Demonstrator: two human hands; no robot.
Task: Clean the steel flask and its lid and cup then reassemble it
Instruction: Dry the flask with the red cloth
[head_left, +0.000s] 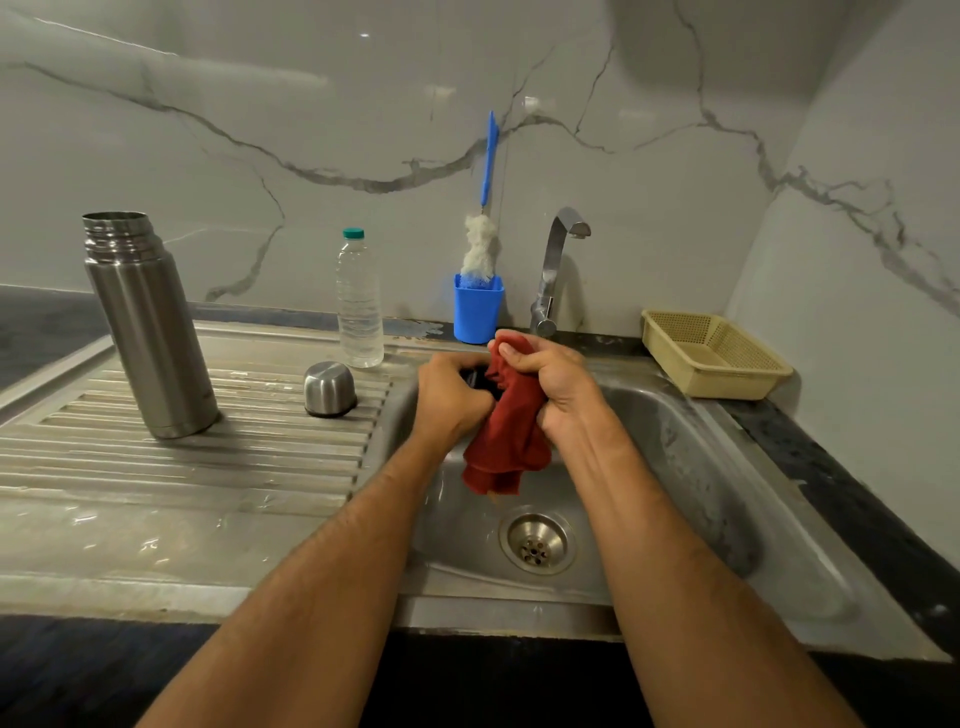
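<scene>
The steel flask (148, 322) stands upright and uncapped on the ribbed drainboard at the left. Its steel cup (329, 388) rests upside down on the drainboard near the sink. Over the sink basin, my left hand (451, 400) grips a small dark part, apparently the flask's lid (477, 378), mostly hidden by my fingers. My right hand (549, 383) is closed on a red cloth (511, 441) pressed against that part, and the cloth's loose end hangs down toward the drain.
A clear plastic water bottle (358, 304) stands behind the cup. A blue holder (478, 312) with a bottle brush (480, 244) sits by the tap (556, 270). A beige basket (711, 353) is at the back right. The sink (675, 467) has a drain (537, 543).
</scene>
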